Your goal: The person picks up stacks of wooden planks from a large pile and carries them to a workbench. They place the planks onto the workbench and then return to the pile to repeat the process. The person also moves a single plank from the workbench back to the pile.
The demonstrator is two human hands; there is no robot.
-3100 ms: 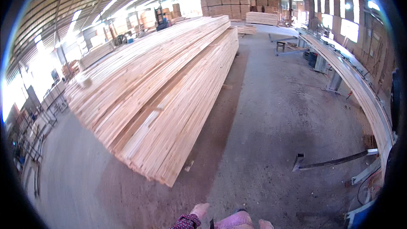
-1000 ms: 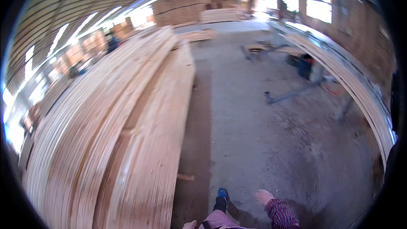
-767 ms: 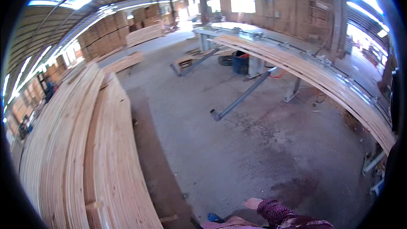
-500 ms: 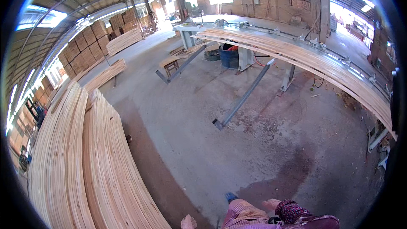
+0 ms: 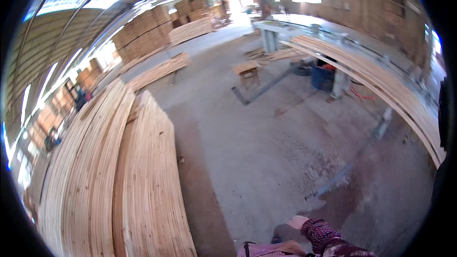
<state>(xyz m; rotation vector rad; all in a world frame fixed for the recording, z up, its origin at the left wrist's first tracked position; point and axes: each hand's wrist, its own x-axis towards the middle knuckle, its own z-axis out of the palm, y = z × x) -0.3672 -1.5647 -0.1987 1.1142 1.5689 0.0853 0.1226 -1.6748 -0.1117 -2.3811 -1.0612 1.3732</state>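
My right hand (image 5: 298,222) hangs low at the bottom of the view, in a dark patterned sleeve (image 5: 321,233). It is over the concrete floor and apart from any board. Its fingers are blurred, and I see no object in it. My left hand is out of view. Nearest on the left lies a large stack of long pale wooden boards (image 5: 147,176), laid side by side lengthwise. On the right, more long boards (image 5: 362,74) rest along the front of a long machine table (image 5: 269,40).
A small wooden stool (image 5: 247,71) stands beyond the floor. Metal support arms (image 5: 266,85) jut out low from the machine. A dark blue barrel (image 5: 322,78) sits under the table. Farther back are another board pile (image 5: 159,70) and tall stacks of timber (image 5: 143,35).
My view has swung left, so the stack and the machine table appear farther right. My left hand has dropped out of view. The right hand is still low, held in front.
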